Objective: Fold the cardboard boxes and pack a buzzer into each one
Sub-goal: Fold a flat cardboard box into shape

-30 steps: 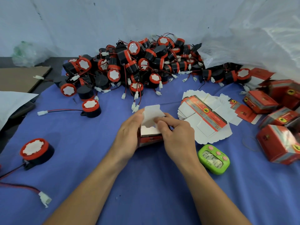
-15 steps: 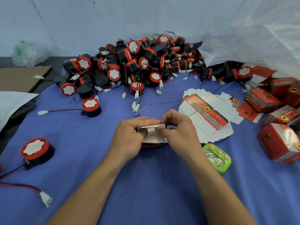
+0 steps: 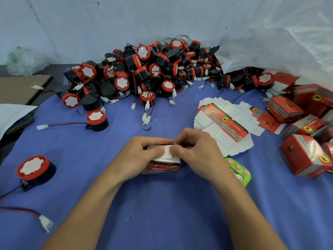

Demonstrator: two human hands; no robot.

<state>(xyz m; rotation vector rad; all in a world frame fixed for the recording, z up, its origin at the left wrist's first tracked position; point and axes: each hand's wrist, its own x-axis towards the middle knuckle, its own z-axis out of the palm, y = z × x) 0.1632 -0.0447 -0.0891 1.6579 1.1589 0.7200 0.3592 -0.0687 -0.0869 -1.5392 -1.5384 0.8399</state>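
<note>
Just pressed upright flap (image 3: 166,153) flat onto box (image 3: 162,166), near centre of surface (image 3: 162,213); pinching box in left hand (image 3: 142,157) and right hand (image 3: 198,152) grips, thumbs on flap; likely closing; tuck next.

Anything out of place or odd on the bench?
Minor only: a small black curved scrap lies loose on the blue cloth below the buzzer pile, and a screw-like bit sits left of the lone buzzer. The left hand and right hand grip the box normally.
</note>
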